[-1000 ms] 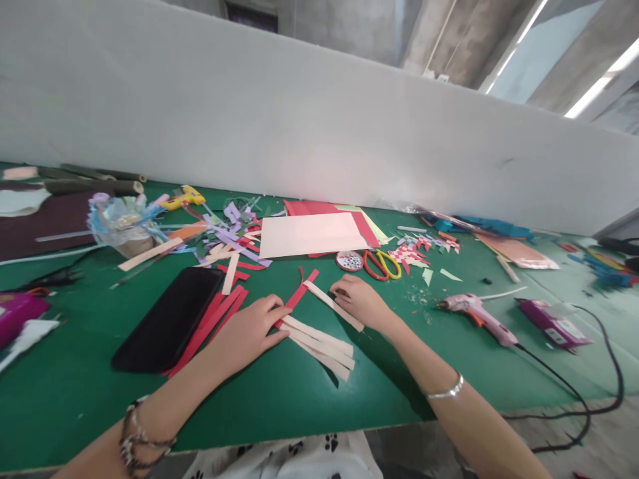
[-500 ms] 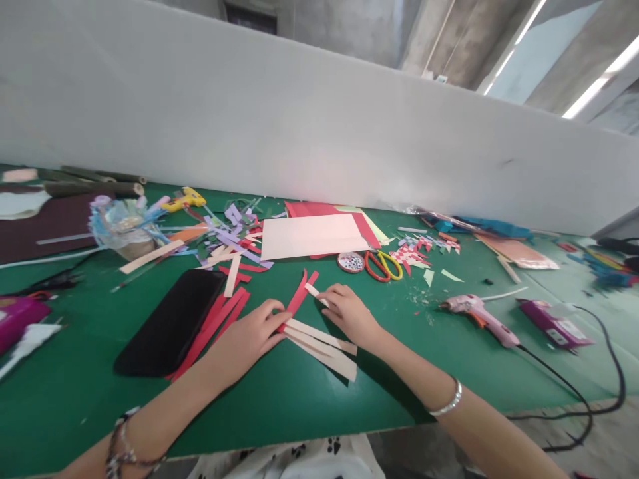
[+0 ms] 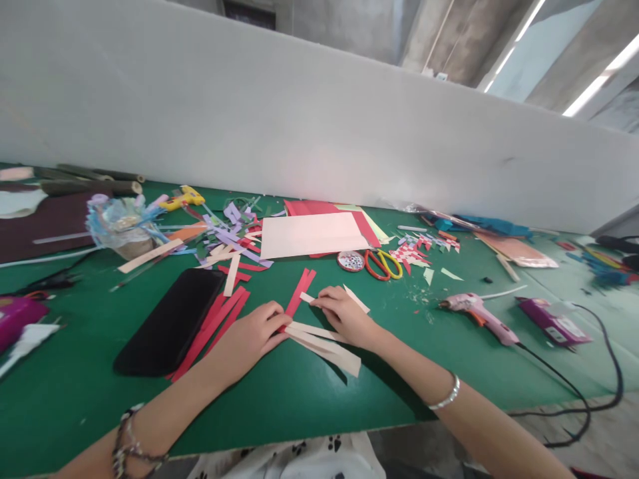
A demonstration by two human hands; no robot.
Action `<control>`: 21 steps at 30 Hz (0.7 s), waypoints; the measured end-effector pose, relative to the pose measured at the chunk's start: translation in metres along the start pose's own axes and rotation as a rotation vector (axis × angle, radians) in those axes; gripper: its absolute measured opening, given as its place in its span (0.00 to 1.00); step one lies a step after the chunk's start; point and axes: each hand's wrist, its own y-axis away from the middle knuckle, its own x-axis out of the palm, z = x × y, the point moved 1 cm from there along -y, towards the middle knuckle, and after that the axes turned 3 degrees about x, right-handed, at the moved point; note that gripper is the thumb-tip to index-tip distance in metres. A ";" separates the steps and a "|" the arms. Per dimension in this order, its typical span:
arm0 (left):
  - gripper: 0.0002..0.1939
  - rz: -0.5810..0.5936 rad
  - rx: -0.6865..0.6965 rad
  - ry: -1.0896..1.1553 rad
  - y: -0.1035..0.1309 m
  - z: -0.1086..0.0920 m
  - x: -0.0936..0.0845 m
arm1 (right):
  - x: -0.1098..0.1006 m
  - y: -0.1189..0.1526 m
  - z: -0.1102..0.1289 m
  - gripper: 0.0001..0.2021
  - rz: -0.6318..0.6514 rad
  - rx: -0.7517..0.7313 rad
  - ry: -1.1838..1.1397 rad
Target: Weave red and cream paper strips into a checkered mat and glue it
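- Clock centre taken between the two hands; 12 points away from the wearer.
- Left hand (image 3: 263, 330): thumb and fingertips together on the red strips (image 3: 301, 291), at the spot where the cream strips (image 3: 327, 352) meet them. Whether cream paper is inside the pinch, cannot tell.
- Red strips run out toward 12; cream strips fan toward 4.
- Right hand (image 3: 344, 316): thumb and forefinger closed on a narrow pale strip (image 3: 306, 297), its free end toward 10, near the red strips. Another pale piece (image 3: 356, 299) shows just beyond the knuckles; whether it joins the pinched strip, cannot tell.
- Writing: purple box (image 3: 553, 322) at 3 has pale label panels, print too small to read. Magenta item (image 3: 22, 319) at 9 has a yellow mark, illegible.
- Edges: table front edge (image 3: 294, 444) at 6, white partition (image 3: 319, 126) across 12.
- Room: a band of green tabletop (image 3: 299, 402) lies between the cream strips and the front edge; more green surface from right wrist toward the pink glue gun (image 3: 479, 317) at 3.
- Tighter sides: dark phone-like slab (image 3: 172, 322) at 9, pale sheet (image 3: 314, 235) at 12, scissors (image 3: 383, 265) at 2.
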 end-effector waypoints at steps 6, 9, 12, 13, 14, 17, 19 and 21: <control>0.08 -0.022 0.001 0.082 0.000 -0.003 -0.003 | -0.005 0.008 0.007 0.14 0.050 -0.020 -0.053; 0.09 -0.022 0.013 0.123 0.000 -0.003 -0.002 | -0.006 0.010 0.009 0.11 0.090 -0.036 -0.108; 0.09 -0.028 -0.002 0.122 0.000 -0.002 0.000 | -0.004 0.006 0.011 0.10 0.073 0.035 -0.118; 0.09 -0.029 -0.008 0.115 0.000 -0.001 0.000 | -0.002 0.004 0.012 0.10 0.048 0.080 -0.105; 0.09 -0.032 -0.013 0.107 0.000 -0.001 0.001 | 0.000 0.001 0.012 0.10 0.023 0.123 -0.086; 0.09 -0.037 -0.019 0.097 -0.001 -0.002 0.001 | 0.006 -0.006 0.017 0.09 0.004 0.176 -0.040; 0.09 -0.036 -0.026 0.100 -0.001 -0.003 0.001 | 0.008 -0.009 0.021 0.07 0.026 0.153 -0.035; 0.09 -0.033 -0.037 0.105 -0.001 -0.003 0.001 | 0.009 -0.010 0.023 0.09 0.035 0.128 -0.031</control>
